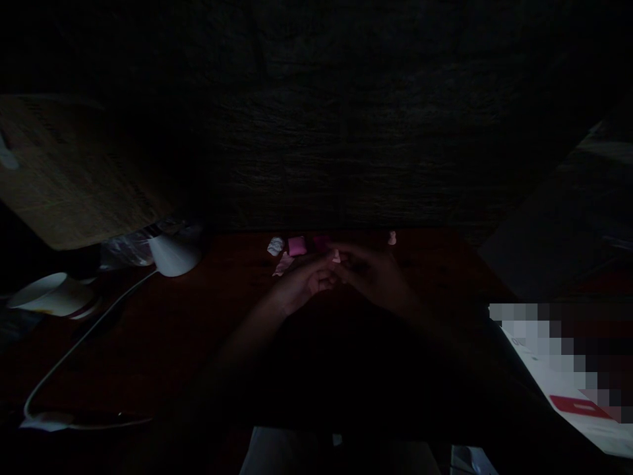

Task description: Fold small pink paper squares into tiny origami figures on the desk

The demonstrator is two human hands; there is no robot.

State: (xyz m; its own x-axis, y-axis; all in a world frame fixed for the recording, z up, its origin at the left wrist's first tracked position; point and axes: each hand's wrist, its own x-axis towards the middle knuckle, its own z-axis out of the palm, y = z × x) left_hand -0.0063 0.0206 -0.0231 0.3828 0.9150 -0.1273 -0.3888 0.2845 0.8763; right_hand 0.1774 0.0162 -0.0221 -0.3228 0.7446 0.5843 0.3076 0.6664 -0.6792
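In dim light my left hand [307, 285] is near the far edge of the table, its fingers curled. My right hand [374, 274] meets it from the right, fingers closed together. Between the fingertips shows a small pale pink lump [336, 256], soft-looking like clay, and both hands touch it. Just beyond my left hand lie a pink block [297, 246], a crumpled whitish lump [275, 246] and a thin pale pink scrap [283, 264]. A dark magenta piece [321, 243] is partly hidden behind my fingers.
Another small pinkish lump [392, 237] lies right of the hands. At the left are a white cone-shaped object [174, 256] with a cable [91, 333], a tipped paper cup [54, 295] and a cardboard box [84, 171]. A bright screen [539, 359] stands at right.
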